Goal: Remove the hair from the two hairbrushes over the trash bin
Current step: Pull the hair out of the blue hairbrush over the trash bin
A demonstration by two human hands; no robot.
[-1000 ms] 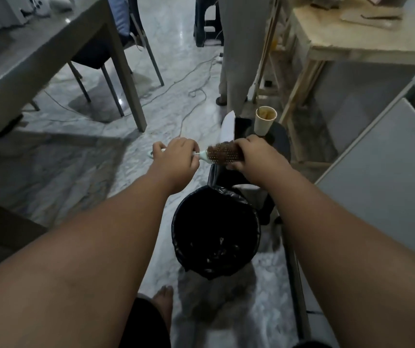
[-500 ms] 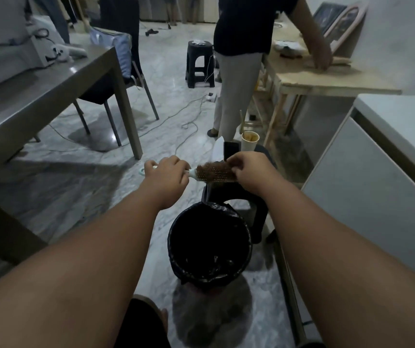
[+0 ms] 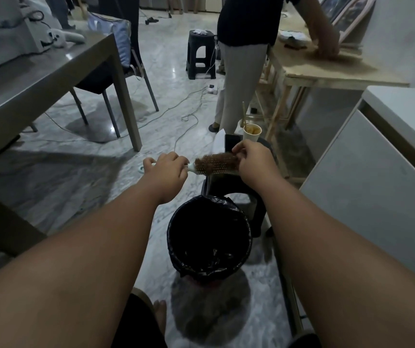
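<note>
A round hairbrush [image 3: 216,169] is held level above the floor, roughly over the far rim of the black-lined trash bin [image 3: 211,273] and in front of a dark stool [image 3: 256,209] that carries a paper cup [image 3: 252,133]. The left hand [image 3: 170,167] is closed in a full fist round the pale handle, whose ring end [image 3: 142,170] pokes out past the knuckles. The right hand [image 3: 254,163] has its fingertips [image 3: 236,148] pinched together at the far end of the barrel, apparently on the mat of brown hair [image 3: 207,160] wound through the bristles. The brush looks light and rigid, so the handle grip should be enough to steady it. The hair is soft, tangled and nearly weightless; it will likely cling to the bristles and come away in a clump or in strands, so it is best pinched close to the barrel and drawn outward along the bristles. Loose tufts may drift, so working squarely over the bin opening would help. No second hairbrush can be picked out.
</note>
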